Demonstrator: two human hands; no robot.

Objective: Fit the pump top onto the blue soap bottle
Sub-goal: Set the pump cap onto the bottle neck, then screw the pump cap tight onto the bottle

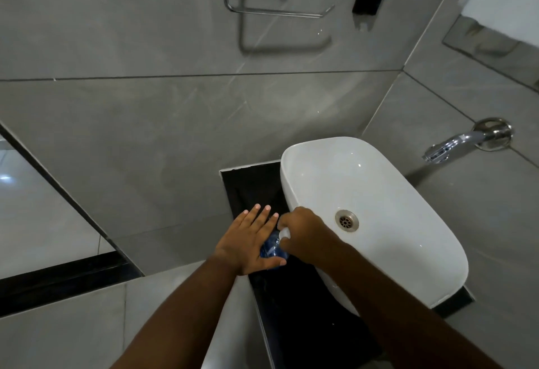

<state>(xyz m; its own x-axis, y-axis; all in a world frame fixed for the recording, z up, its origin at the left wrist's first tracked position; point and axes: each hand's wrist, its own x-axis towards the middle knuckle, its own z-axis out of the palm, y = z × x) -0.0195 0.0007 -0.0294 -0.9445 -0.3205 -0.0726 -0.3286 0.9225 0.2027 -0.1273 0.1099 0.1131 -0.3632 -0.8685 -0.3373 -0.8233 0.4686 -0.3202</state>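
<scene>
The blue soap bottle stands on the black counter just left of the basin, mostly hidden by both hands. My left hand lies against its left side, thumb wrapped round the front and fingers stretched out flat. The white pump top sits at the bottle's neck, and my right hand is closed over it from the right. Whether the pump is seated on the neck is hidden by my fingers.
A white oval basin with a metal drain fills the counter's right part. A chrome tap juts from the tiled wall at right. A metal towel ring hangs on the wall above. A glass panel's dark frame runs at left.
</scene>
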